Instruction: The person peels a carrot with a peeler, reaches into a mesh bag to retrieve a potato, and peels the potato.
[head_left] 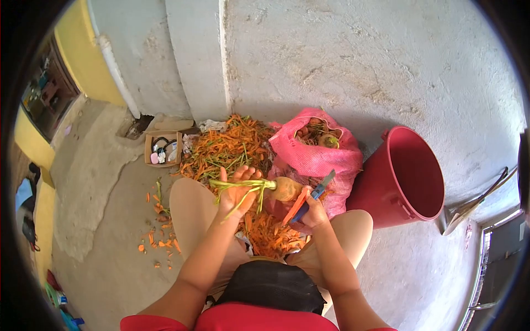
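carrot [285, 189] sits clamped in left hand [236, 194] fingers, beside right hand [313, 214] fingers clamped on peeler [319, 192].

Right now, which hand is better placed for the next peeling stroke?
Right: the right hand grips the blue peeler against the carrot, while the left hand holds its leafy end.
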Demonstrator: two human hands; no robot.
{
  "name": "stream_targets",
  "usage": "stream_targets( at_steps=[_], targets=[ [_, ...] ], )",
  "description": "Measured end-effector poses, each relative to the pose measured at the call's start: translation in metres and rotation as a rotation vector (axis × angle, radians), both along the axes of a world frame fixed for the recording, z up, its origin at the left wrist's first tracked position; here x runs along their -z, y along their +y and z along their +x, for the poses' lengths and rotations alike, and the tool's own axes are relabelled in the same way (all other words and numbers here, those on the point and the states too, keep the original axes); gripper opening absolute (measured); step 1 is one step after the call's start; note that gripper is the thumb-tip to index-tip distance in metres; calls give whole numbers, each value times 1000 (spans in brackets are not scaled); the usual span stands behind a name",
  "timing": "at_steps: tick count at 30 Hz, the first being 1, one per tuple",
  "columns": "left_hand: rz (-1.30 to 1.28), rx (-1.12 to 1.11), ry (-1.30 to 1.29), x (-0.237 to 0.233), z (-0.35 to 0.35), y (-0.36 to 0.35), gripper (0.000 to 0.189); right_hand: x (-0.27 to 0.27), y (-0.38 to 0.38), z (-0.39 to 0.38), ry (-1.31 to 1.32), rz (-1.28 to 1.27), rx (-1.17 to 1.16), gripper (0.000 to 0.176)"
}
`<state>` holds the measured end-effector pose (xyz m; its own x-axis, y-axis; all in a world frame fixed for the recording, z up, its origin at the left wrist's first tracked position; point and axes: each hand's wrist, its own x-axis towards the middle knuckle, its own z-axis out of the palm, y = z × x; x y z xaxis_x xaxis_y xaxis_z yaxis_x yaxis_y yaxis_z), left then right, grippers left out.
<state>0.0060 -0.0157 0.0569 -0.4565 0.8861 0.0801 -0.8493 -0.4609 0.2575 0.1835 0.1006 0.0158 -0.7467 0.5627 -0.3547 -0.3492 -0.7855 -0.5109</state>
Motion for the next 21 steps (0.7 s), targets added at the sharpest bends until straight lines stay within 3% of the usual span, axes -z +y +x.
stream_targets(
  at_steps=[1, 4, 7, 10, 12, 16, 18, 21],
  targets=[
    [159, 64, 153, 6, -11, -2, 48, 3, 4, 3, -12, 36, 17, 11],
    [-226, -74, 251, -2, -38, -33, 51, 6, 16, 11, -67, 307, 101, 11],
    [-805, -345, 932, -13, -61, -42, 53, 3, 27, 20, -256, 533, 110, 10],
    [-808, -84, 1761, -30, -26, -21, 52, -10, 26, 20, -296, 664, 100, 9],
    [-723, 16, 2087, -18, 2, -2, 51, -14, 26, 17, -331, 753, 26, 10],
    [-791, 226, 1987, 29, 12, 20, 38, -17, 24, 14, -372, 951, -108, 11],
    [-941, 419, 1838, 15, 16, 16, 33, -17, 21, 13, -394, 931, -154, 11],
    [-763, 221, 1712, 32, 22, 3, 29, -18, 20, 13, -463, 941, -219, 7]
  ],
)
